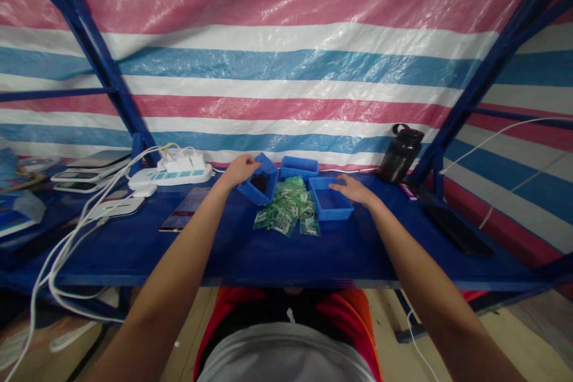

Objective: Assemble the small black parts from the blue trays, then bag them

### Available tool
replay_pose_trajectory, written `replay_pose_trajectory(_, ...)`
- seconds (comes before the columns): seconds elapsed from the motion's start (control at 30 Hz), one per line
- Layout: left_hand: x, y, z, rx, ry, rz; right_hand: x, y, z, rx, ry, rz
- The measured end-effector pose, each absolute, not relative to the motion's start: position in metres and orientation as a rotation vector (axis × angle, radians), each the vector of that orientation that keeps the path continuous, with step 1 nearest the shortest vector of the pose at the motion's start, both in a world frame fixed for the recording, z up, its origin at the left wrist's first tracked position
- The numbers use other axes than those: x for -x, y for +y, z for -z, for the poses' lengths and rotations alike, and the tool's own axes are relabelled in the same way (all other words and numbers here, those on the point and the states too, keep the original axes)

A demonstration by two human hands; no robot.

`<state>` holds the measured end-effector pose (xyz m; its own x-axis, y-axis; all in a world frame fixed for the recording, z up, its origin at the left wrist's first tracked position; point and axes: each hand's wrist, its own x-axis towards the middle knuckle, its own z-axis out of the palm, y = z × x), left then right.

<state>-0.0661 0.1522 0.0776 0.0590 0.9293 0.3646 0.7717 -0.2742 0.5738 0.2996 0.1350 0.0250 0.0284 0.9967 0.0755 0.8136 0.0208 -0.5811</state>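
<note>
My left hand grips the rim of a blue plastic bin, which sits tilted and holds small dark pieces. Over the right edge of a second blue bin is my right hand, its fingers slightly bent and apart; no object shows in them. Between these two bins lies a heap of small clear bags with green and silvery contents too small to make out. Behind the heap stands a third blue bin.
To the left are a white power strip with plugs and cables, a tablet-like device and a white box-like device. A dark bottle and a black phone-like slab are on the right. Blue frame posts flank the table.
</note>
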Motion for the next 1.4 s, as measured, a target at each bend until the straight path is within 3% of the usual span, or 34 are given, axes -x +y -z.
replay_pose_trajectory(0.2, 0.012, 0.152, -0.105, -2.346, 1.637, -0.937, -0.318, 0.135, -0.004, 1.762, -1.564, -0.791)
replay_pose_trajectory(0.4, -0.034, 0.157, -0.102, -2.413, 1.663, -0.783, -0.330, 0.136, 0.002, 1.634, -1.405, -0.936)
replay_pose_trajectory(1.4, -0.109, 0.136, -0.090, -2.521, 1.617, -0.710, -0.324, 0.149, 0.018, 1.564, -1.474, -0.760)
